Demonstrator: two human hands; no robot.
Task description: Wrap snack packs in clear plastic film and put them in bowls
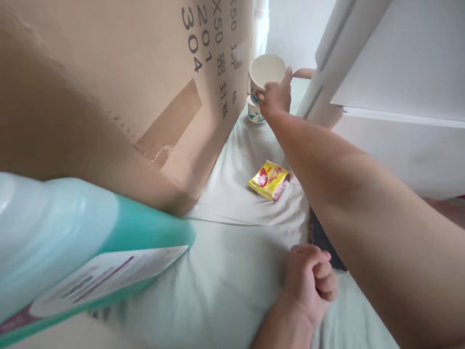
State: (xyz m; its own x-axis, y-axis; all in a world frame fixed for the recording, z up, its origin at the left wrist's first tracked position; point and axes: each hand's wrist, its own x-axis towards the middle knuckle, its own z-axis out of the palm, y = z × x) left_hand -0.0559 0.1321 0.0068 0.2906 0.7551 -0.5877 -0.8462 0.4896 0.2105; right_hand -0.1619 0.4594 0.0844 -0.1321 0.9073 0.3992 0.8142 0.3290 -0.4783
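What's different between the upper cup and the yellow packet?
Colour: the upper cup is whitish with blue marks; the yellow packet is mainly yellow with some red.
Shape: the cup is round and open-topped; the packet is flattish.
Contact: the right hand is on the cup; no hand touches the packet.
Both carry coloured print.

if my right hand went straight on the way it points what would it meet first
The upper cup, which the right hand seems to touch; past it, perhaps the cardboard box, though depth is unclear.
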